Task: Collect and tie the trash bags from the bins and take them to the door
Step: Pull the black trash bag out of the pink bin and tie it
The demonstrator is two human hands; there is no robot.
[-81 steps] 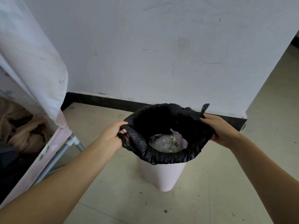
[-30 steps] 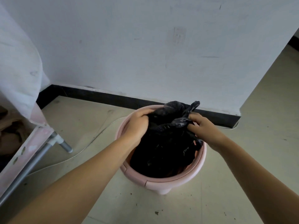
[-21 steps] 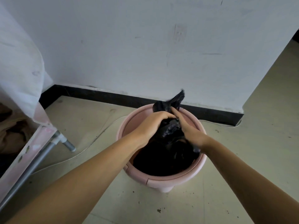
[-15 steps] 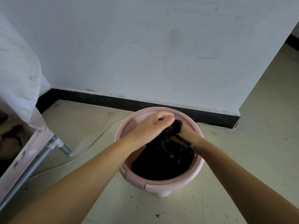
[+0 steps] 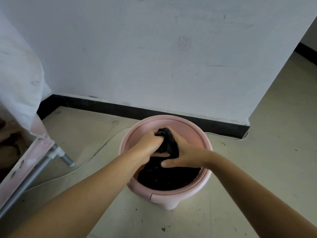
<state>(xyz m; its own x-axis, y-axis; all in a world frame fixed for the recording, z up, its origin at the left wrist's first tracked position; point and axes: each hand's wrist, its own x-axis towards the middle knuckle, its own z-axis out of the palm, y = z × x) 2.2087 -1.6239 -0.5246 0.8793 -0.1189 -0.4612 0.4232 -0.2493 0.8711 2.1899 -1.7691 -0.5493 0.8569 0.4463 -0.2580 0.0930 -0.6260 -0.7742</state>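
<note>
Sitting inside the pink bin point(image 5: 169, 197) on the floor point(image 5: 257, 169), the black trash bag point(image 5: 164, 176) has its mouth gathered into a twisted neck above the bin's middle. The left hand point(image 5: 151, 143) has its grip clamped around that neck, fingers curled tight. The right hand point(image 5: 184, 156) pinches the same gathered plastic from the other side, thumb pointing left. A white cable point(image 5: 72, 170) trails along the floor beside the bin.

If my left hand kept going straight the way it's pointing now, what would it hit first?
The left hand points away from you, toward the wall, and is already closed on the bunched neck of the black trash bag. Past that, probably the far inner wall of the pink bin, though depth is unclear.
</note>
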